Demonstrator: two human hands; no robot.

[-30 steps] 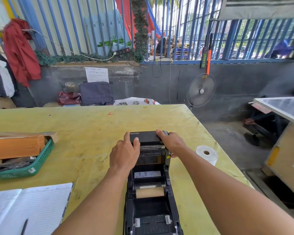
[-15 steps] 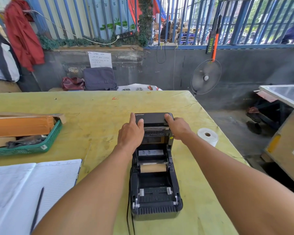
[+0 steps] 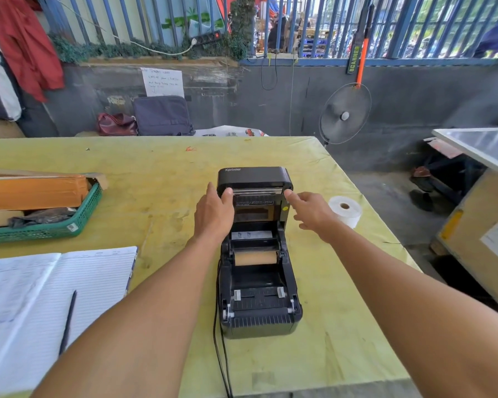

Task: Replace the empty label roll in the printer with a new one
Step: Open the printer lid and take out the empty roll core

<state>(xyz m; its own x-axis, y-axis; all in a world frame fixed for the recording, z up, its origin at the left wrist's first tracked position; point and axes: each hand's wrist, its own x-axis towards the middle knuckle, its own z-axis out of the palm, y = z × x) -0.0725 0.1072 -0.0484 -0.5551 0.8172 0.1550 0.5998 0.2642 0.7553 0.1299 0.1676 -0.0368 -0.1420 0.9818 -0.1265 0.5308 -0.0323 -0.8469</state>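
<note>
Inside the printer (image 3: 256, 254), lid tipped open, the spent cardboard core (image 3: 255, 257) is sitting crosswise: likely light, stiff, best pinched at its ends. Left hand (image 3: 213, 214) and right hand (image 3: 311, 211) are touching the lid edges, neither grip closed. New roll (image 3: 345, 210) is standing right, on the yellow bench (image 3: 156, 182); grey wall and blue railings behind.

Bench clutter, head view

Yellow-green covered table (image 3: 156, 173); green plastic mesh basket (image 3: 55, 228) at its left edge holds an orange cardboard box (image 3: 35, 191). Open lined notebook (image 3: 41, 297) near-left, black pen (image 3: 67, 323) lying on it. Past the table: dark fabric bag (image 3: 161, 116) beside maroon handbag (image 3: 116, 124), round black floor fan (image 3: 345, 114), red cloth (image 3: 26, 41) hanging on blue bars.
</note>
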